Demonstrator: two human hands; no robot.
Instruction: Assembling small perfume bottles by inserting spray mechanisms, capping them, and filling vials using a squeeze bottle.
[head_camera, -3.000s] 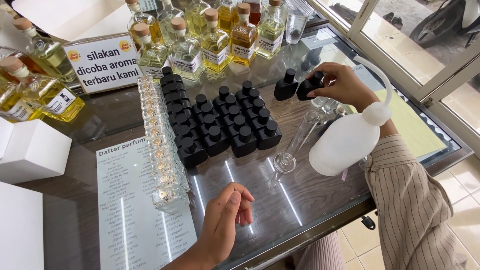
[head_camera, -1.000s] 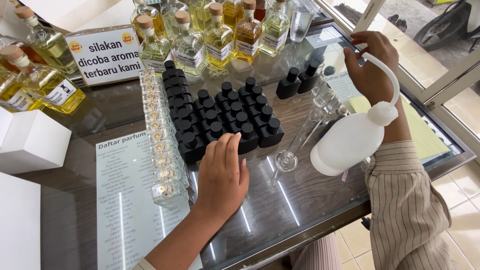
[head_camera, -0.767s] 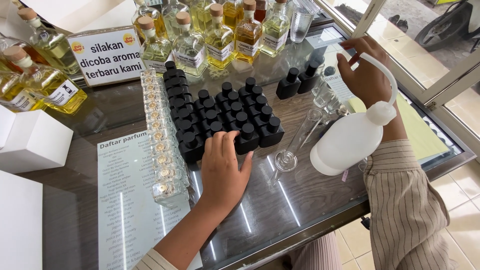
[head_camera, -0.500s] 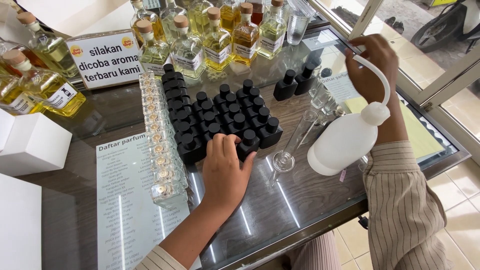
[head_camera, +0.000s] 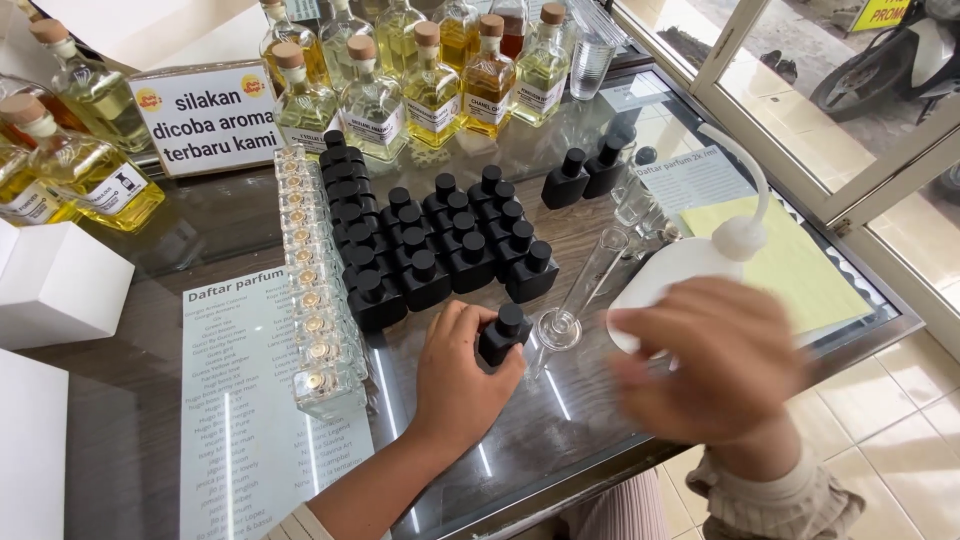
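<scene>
A small square black glass bottle with a round black cap (head_camera: 503, 335) stood upright on the glass countertop (head_camera: 520, 440), apart from its group and just in front of it. The left hand (head_camera: 458, 378) gripped this bottle, fingers curled narrowly around its left side and thumb against its front, so the bottle sat at the fingertips. Just beyond those fingers stood the cluster of matching black capped bottles (head_camera: 440, 245), packed in rows. Left of the knuckles ran a line of small clear glass vials with gold tops (head_camera: 310, 295), and under the forearm lay a white printed list sheet (head_camera: 250, 420).

Just right of the held bottle a clear glass measuring cylinder (head_camera: 585, 290) leaned on its round foot, tilted away from the fingers. The right hand (head_camera: 715, 365) hung blurred above the counter's near edge; I could not tell whether its fingers were spread or closed, and it held nothing that showed. Behind it stood a white plastic wash bottle with a curved spout (head_camera: 700, 265), partly covered by that hand. 2 more black bottles (head_camera: 585, 175) stood apart farther back. Along the far edge stood tall clear bottles of yellow liquid with cork-coloured stoppers (head_camera: 430, 85), and a white box (head_camera: 55, 285) sat far to the left.
</scene>
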